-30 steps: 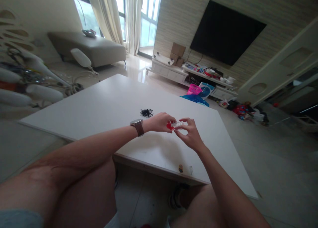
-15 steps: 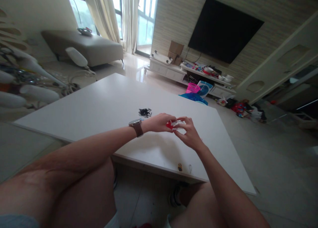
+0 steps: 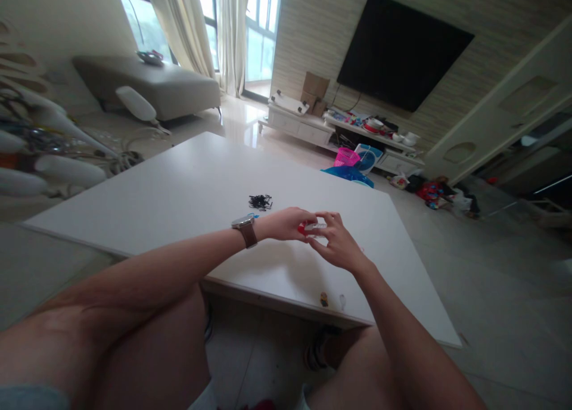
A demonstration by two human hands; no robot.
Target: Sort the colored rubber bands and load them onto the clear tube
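Note:
Over the white table (image 3: 179, 183), my left hand (image 3: 292, 223) is closed on a small red and clear object (image 3: 302, 228). My right hand (image 3: 333, 240) grips the clear end of the same object between thumb and fingers. What the object is cannot be made out. A pile of small black pieces (image 3: 260, 202) lies beyond my left wrist, with a bit of something blue beside the watch (image 3: 243, 221). Near the front edge are a small yellow and dark figure (image 3: 324, 299) and a small clear piece (image 3: 342, 301).
Past the table's far edge sit a blue item (image 3: 348, 174) and a pink basket (image 3: 347, 157). White padded arms of some equipment (image 3: 71, 168) stand at the left. My knees are below the front edge.
The object has turned slightly between my hands, and more of its clear part shows. My right hand's fingers have shifted a little on it. The pile is unmoved.

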